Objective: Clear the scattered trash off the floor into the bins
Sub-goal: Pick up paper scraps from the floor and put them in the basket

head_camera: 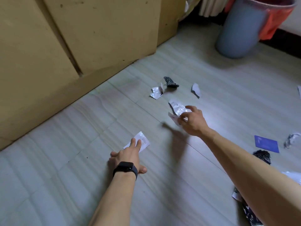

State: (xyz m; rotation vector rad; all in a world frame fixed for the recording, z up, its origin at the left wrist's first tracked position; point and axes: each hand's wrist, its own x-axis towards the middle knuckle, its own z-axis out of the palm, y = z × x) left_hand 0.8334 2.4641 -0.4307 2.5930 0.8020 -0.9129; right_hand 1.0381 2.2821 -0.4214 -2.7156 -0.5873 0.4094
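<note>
Scraps of trash lie scattered on the pale floor. My left hand [128,156], with a black watch on the wrist, reaches out with straight fingers touching a white paper slip [141,139]. My right hand [193,120] pinches a white scrap [173,117] and hovers over a crumpled silver wrapper [176,107]. Farther off lie another silver wrapper [156,92], a black speckled scrap [170,82] and a white torn piece [196,90]. A grey-blue bin [239,30] with an orange liner stands at the upper right.
Tan cabinet doors [65,38] line the left side. To the right lie a blue card [266,144], a crumpled silver piece [291,140] and dark speckled wrappers [262,156]. More trash sits under my right forearm at the lower right.
</note>
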